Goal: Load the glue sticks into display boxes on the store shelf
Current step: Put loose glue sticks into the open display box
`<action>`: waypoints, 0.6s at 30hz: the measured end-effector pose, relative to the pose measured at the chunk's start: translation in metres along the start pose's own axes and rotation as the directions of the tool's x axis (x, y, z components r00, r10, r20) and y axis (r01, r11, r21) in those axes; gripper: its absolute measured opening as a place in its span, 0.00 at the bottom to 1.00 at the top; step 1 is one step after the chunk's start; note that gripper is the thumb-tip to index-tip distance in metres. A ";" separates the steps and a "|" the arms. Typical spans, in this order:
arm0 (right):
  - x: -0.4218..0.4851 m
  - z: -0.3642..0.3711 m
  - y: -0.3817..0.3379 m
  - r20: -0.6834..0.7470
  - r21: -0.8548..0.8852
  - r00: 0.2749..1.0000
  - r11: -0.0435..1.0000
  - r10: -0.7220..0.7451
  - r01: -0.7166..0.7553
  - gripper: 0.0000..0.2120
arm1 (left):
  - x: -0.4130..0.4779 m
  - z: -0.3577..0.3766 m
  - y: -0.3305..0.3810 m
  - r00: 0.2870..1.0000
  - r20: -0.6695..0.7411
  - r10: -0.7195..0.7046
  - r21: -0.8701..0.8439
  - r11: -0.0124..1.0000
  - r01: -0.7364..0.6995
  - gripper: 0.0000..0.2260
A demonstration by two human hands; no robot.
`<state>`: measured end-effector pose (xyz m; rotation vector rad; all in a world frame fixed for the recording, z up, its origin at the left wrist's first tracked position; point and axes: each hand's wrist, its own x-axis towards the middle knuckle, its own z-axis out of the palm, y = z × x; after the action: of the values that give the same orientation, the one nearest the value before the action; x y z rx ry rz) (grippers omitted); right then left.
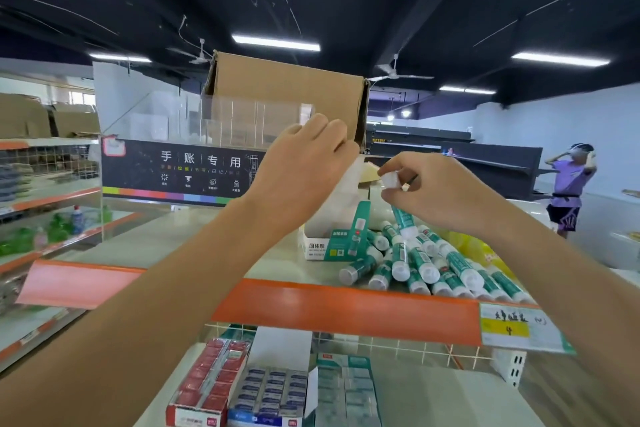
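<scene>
Store shelf [207,253] carries the display box [332,239], which sits just left of and below the grip. The right hand [440,191] pinches a glue stick [403,218] at its cap, long axis near upright. The left hand [304,163], the nearer one, holds the box's raised flap.

Bare forearms [180,281], bare left grip [304,163], bare right grip [440,191].
</scene>
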<state>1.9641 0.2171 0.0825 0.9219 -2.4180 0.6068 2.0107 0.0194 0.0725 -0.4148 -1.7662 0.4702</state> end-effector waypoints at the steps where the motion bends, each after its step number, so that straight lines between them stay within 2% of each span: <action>1: -0.001 0.001 -0.001 -0.021 0.010 1.000 1.000 -0.012 0.012 0.13 | 0.000 0.003 -0.002 1.000 0.010 -0.010 0.019 1.000 0.010 0.09; 9: 0.004 0.000 -0.015 -0.259 0.269 0.959 0.945 -0.117 0.188 0.13 | -0.007 0.014 -0.016 0.995 0.035 -0.095 0.072 0.993 0.093 0.12; 12: 0.014 0.005 -0.021 -0.224 0.306 0.960 0.924 -0.166 0.231 0.13 | -0.005 0.016 -0.018 0.994 0.034 -0.102 0.031 0.994 0.101 0.14; 15: 0.024 0.019 -0.025 -0.141 0.239 0.966 0.939 -0.217 0.246 0.13 | -0.002 0.019 -0.022 0.994 0.059 -0.091 0.028 0.996 0.090 0.19; 18: 0.034 0.033 -0.024 -0.073 0.162 0.971 0.958 -0.226 0.236 0.13 | -0.002 0.023 -0.025 0.995 0.065 -0.076 0.033 0.997 0.074 0.20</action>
<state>1.9491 0.1663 0.0814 1.2224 -2.1942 0.7474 1.9877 -0.0052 0.0786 -0.3131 -1.8300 0.4615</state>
